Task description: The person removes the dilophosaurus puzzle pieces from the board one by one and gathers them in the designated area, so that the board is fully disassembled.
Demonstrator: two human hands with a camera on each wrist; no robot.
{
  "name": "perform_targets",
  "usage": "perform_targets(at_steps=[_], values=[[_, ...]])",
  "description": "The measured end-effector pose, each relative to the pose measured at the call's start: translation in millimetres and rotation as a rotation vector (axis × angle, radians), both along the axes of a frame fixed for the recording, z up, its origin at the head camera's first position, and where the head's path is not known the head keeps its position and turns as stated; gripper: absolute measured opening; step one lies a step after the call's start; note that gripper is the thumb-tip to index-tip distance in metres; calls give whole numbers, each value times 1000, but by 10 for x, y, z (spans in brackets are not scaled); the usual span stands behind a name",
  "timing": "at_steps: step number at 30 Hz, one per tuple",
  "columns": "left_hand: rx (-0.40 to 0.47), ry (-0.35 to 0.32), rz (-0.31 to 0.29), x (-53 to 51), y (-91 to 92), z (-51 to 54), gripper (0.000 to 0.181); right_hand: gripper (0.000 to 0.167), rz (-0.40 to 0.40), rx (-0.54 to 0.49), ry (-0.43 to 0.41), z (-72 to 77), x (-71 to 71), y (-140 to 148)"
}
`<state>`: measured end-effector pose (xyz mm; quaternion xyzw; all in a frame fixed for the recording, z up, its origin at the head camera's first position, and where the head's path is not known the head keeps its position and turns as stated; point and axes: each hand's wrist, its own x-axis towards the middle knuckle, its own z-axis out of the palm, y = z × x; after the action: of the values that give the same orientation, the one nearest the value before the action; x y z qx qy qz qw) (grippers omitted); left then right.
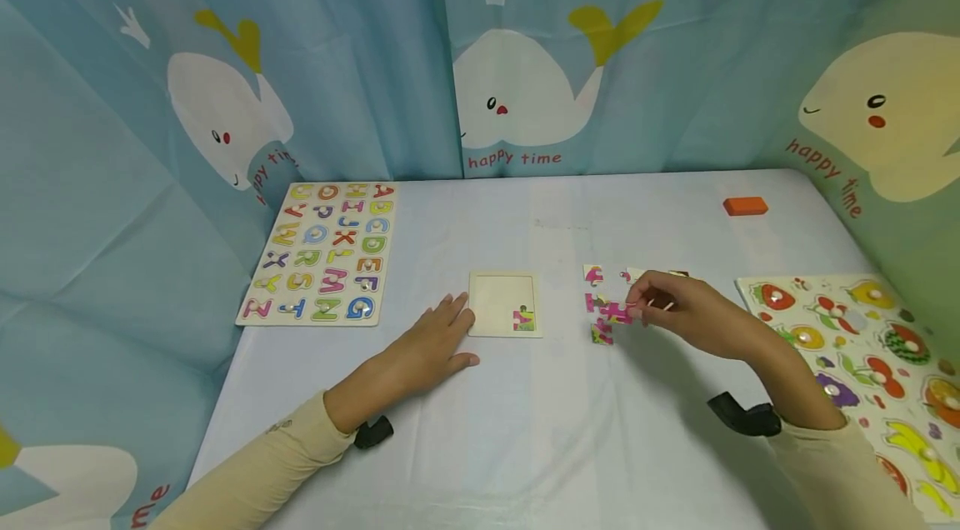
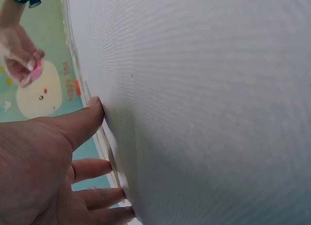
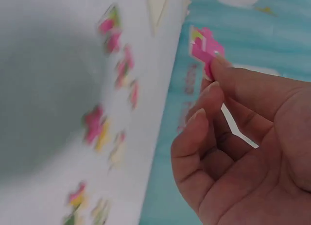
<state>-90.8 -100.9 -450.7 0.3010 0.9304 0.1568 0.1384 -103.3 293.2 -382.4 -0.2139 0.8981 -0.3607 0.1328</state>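
My right hand (image 1: 693,313) pinches a pink jigsaw piece (image 1: 617,312) between thumb and fingertips, raised above the table; the right wrist view shows the pink jigsaw piece (image 3: 206,46) with a yellow-green patch. Several loose jigsaw pieces (image 1: 593,274) lie below and around it, some hidden behind that hand. A small square wooden puzzle tray (image 1: 491,292) lies left of them, with one pink and green piece (image 1: 523,319) in its lower right corner. Flat and with fingers extended, my left hand (image 1: 431,347) rests on the table, fingertips at the tray's left edge.
An alphabet board (image 1: 318,255) lies at the back left. On the right are a fruit board (image 1: 813,355) and, farther back, an orange block (image 1: 746,206). Whale-patterned curtains (image 1: 360,80) enclose the white table (image 1: 480,430) at the back and sides.
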Motion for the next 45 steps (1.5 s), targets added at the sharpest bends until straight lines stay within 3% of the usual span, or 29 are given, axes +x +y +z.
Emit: perform_targets(at_steps=[11, 16, 23, 34, 38, 45], values=[[-2, -10, 16, 6, 9, -14, 47, 5, -11, 75, -129, -255, 153, 382], [1, -4, 19, 4, 15, -18, 47, 5, -52, 106, -76, -358, 180, 393], [-1, -4, 13, 11, 14, 1, 47, 9, -125, 249, -2, -470, 166, 289], [-9, 1, 11, 1, 13, -17, 47, 11, -161, 340, 35, -445, 157, 117], [-9, 0, 10, 2, 15, -11, 47, 11, -167, 313, 52, -408, 84, 28], [-13, -1, 13, 10, 12, 13, 48, 14, -143, 102, 2, -336, -70, -285]])
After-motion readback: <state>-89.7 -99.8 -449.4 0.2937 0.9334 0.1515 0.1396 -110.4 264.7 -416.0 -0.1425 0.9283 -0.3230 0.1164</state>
